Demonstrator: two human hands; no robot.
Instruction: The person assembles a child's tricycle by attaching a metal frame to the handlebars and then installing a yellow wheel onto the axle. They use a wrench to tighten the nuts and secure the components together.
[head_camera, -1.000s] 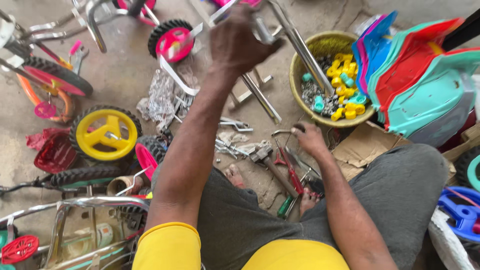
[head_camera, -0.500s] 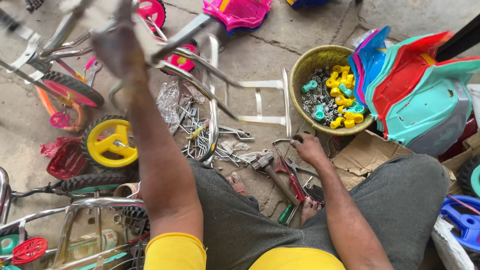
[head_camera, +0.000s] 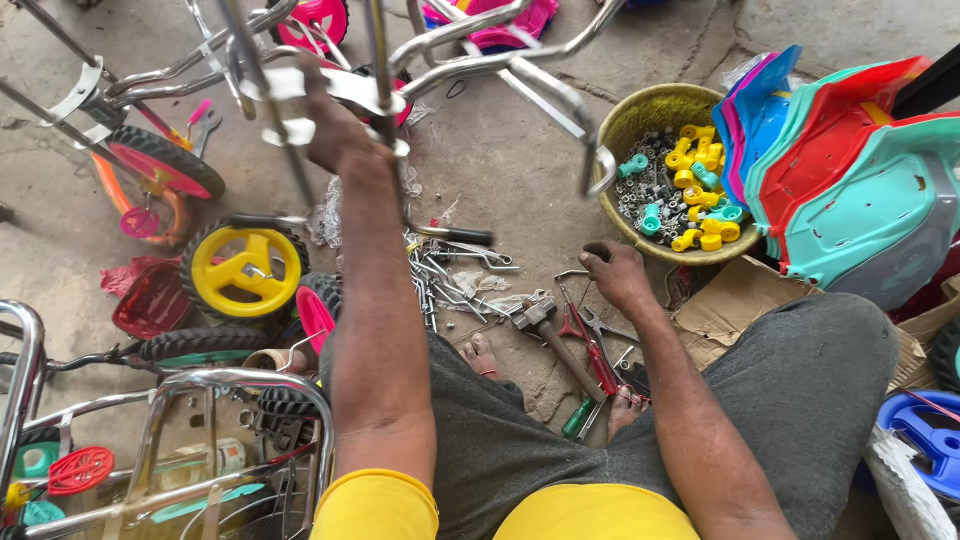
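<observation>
clearly mid-work on a small cycle. left hand (head_camera: 335, 130) closed tight around the chrome frame (head_camera: 470, 65), lifted off the ground and held out in front, tubes crossing above the concrete floor (head_camera: 520, 170). right hand (head_camera: 615, 275) down low, knuckles up, fingers curled in near the floor just beside the woven basket (head_camera: 640, 115) of yellow and teal plastic fittings; cannot tell whether anything small is pinched inside it. hammer (head_camera: 540, 320) and red pliers (head_camera: 595, 350) lying just below that hand, a scatter of spanners (head_camera: 450, 275) to its left, under the raised frame. yellow wheel (head_camera: 245, 270) flat on the ground near the left elbow, stack of coloured plastic seats (head_camera: 850, 170) off to the right.

judged as a hold-and-fetch step: frame steadied aloft by one hand, the other down among tools and fittings. next move likely to call for a sure pick from that clutter without looking away for long, and a steady left grip so that the frame does not swing or dip onto the tools below.
</observation>
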